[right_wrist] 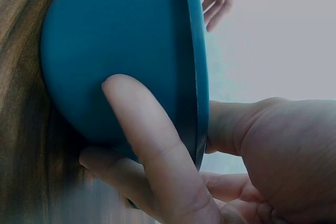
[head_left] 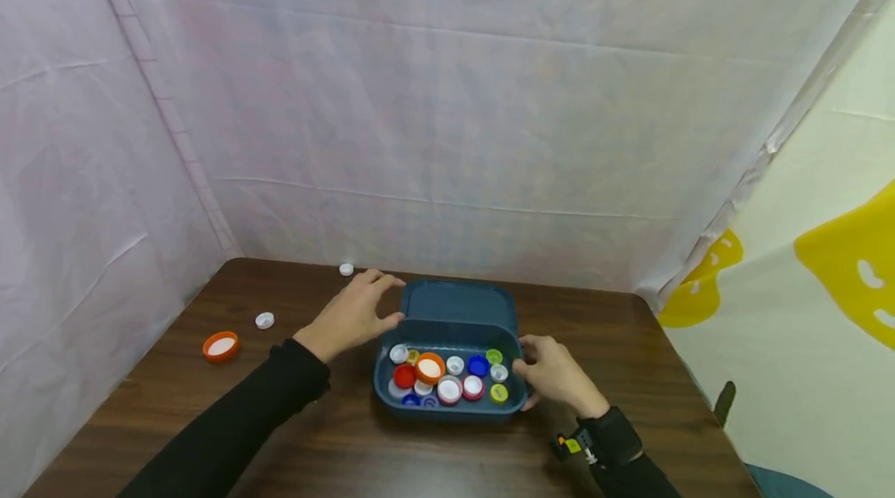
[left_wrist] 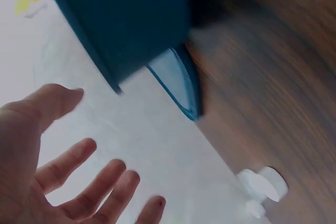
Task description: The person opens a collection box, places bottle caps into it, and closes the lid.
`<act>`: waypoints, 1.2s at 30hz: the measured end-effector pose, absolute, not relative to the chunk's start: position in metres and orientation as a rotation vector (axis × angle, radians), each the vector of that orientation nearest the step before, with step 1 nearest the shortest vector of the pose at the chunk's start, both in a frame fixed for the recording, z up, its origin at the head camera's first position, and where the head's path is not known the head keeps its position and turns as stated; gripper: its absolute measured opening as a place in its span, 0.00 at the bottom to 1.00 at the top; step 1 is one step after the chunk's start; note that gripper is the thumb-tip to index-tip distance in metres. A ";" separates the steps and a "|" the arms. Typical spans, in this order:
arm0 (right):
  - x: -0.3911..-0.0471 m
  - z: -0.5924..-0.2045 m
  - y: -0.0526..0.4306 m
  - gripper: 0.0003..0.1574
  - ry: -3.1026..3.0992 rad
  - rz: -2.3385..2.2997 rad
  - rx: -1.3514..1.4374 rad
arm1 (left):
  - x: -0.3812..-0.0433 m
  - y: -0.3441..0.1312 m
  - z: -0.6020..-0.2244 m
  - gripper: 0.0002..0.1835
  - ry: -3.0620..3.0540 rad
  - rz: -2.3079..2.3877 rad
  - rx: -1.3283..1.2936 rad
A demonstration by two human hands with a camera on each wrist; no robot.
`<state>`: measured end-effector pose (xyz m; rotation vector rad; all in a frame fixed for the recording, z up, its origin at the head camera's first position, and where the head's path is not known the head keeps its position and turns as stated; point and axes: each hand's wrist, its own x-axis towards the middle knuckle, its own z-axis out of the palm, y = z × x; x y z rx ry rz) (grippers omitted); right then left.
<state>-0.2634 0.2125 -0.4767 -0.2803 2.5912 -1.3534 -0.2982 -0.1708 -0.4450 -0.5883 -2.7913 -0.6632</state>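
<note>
A dark blue plastic box [head_left: 457,414] stands on the table with its lid [head_left: 457,304] swung back. Inside lie several bottle caps, among them an orange-rimmed cap [head_left: 442,362], a red cap [head_left: 404,376] and a blue cap [head_left: 478,365]. My right hand [head_left: 555,374] grips the box's right end. In the right wrist view, its thumb goes over the rim and its fingers press the outer wall [right_wrist: 121,35]. Beside the box's left back corner is my left hand [head_left: 353,311], fingers spread and holding nothing; the left wrist view shows it apart from the box.
On the table's left part lie an orange-rimmed cap [head_left: 221,346] and a white cap [head_left: 264,320]. Another white cap [head_left: 346,269] is near the back edge. A pale cloth [head_left: 433,109] hangs behind the wooden table [head_left: 594,308], with more cloth at both sides.
</note>
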 end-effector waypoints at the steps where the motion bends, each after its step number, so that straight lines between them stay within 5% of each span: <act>1: -0.264 -0.476 0.212 0.34 2.591 -1.355 -0.284 | -0.301 -0.174 -0.446 0.33 -2.786 -0.678 -0.577; 24: -0.264 -0.479 0.212 0.35 2.585 -1.356 -0.286 | -0.356 -0.217 -0.484 0.45 -3.081 -0.500 -0.337; 36: -0.265 -0.477 0.212 0.34 2.597 -1.337 -0.303 | -0.378 -0.230 -0.504 0.17 -3.017 -0.485 -0.541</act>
